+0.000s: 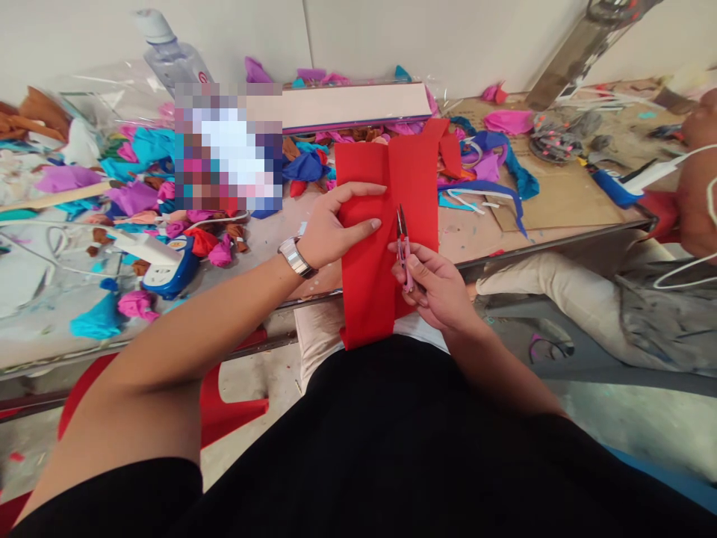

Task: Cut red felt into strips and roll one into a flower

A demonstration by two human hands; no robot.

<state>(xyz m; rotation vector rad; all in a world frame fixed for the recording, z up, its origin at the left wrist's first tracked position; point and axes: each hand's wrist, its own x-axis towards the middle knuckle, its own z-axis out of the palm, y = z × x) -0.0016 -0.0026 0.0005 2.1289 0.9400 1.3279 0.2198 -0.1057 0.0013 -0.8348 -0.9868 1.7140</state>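
A red fabric sheet (370,276) drapes over the counter (269,243) edge toward my lap. My left hand (330,235) lies on it, fingers spread flat. My right hand (440,288) grips small pink-handled snips (402,239), blades against the fabric. Bright scraps (134,198) crowd the counter to the left, with a long white box (358,104) behind. Another person (616,299) sits to the right.
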